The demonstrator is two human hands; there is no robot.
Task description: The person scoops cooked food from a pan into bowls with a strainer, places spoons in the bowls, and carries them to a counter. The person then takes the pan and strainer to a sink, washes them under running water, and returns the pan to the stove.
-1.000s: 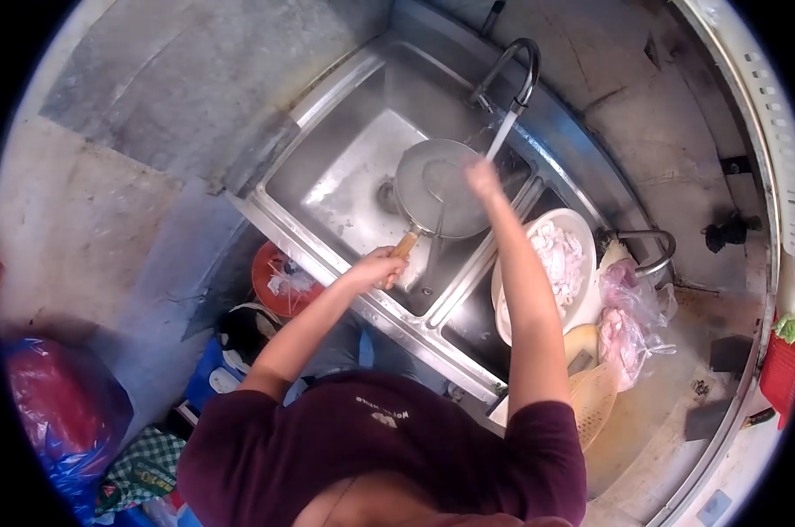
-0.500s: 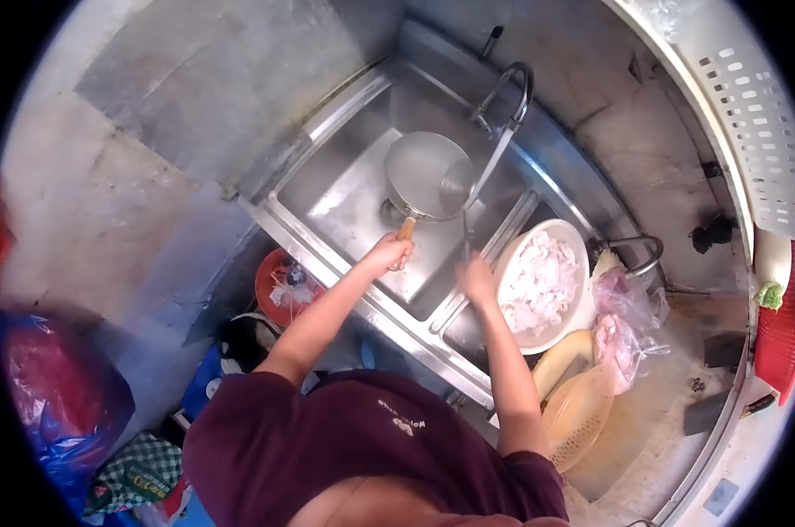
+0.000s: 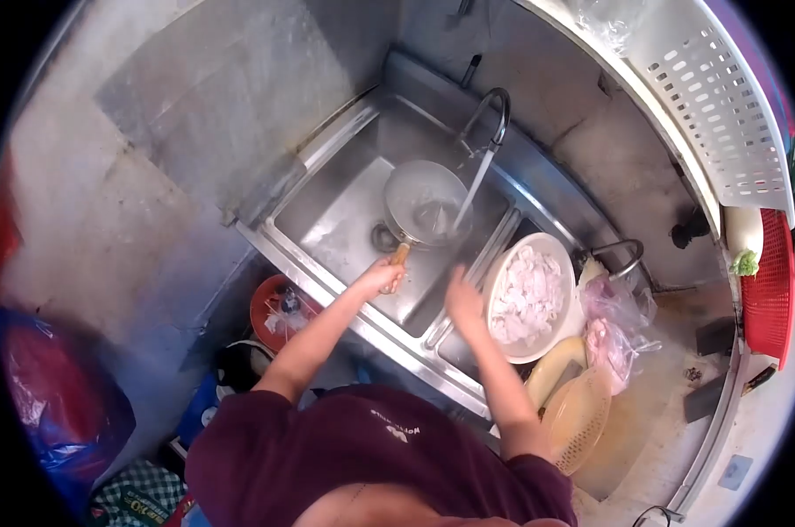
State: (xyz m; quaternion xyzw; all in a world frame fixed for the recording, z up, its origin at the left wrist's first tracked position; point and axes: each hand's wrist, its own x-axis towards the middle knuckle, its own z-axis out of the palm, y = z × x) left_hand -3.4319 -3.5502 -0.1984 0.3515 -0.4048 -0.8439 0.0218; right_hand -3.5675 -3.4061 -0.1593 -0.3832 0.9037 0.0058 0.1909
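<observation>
My left hand (image 3: pixel 384 277) is closed around the short wooden handle (image 3: pixel 401 254) of a round, greyish pan (image 3: pixel 415 193). The pan is held over the left basin of a steel sink (image 3: pixel 327 220). From the curved faucet (image 3: pixel 504 114) a stream of water (image 3: pixel 475 189) falls into its right side. A round, rippled shape shows in the pan there; I cannot make out what it is. My right hand (image 3: pixel 464 303) is apart from the pan, above the basin divider, beside a white bowl (image 3: pixel 499 338) of pale, pinkish-white pieces (image 3: pixel 529 294). Its fingers are blurred, and no tool shows in it.
Right of the bowl lie a plastic bag (image 3: pixel 615 347) of pinkish contents and a tan perforated strainer (image 3: pixel 582 417). A second faucet (image 3: pixel 626 255) stands behind. An orange-red bucket (image 3: pixel 266 312) is below the sink's front edge. A white basket (image 3: pixel 722 114) and red basket (image 3: pixel 769 290) are upper right.
A thin dark tool shape by my right hand no longer shows. That hand has shifted slightly away from the pan. The whole view has shifted a little; my left hand keeps the handle.
</observation>
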